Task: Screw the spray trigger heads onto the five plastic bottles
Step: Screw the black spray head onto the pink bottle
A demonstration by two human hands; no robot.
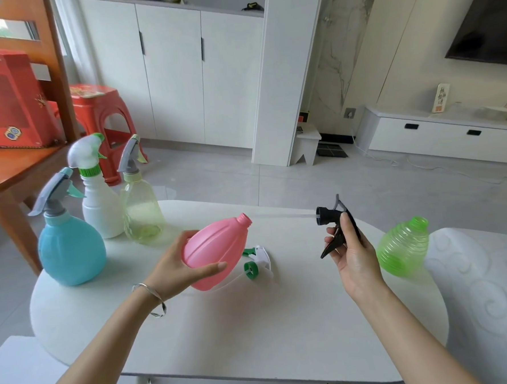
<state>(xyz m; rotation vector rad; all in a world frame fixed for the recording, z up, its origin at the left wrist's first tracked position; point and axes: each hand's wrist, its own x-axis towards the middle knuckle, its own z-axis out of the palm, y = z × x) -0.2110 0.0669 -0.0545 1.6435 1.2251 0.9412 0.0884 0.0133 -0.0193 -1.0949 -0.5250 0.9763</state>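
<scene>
My left hand grips a pink bottle tilted with its open neck pointing up and right. My right hand holds a black spray trigger head; its clear dip tube points left towards the pink neck, with a gap between them. A white and green trigger head lies loose on the white table behind the pink bottle. A ribbed green bottle without a head stands tilted at the right. At the left stand a blue bottle, a white bottle and a pale yellow-green bottle, each with a trigger head on.
A wooden chair with a red box on it stands at the left, and a red stool behind it. A white patterned cushion borders the table's right side. White cabinets line the far wall.
</scene>
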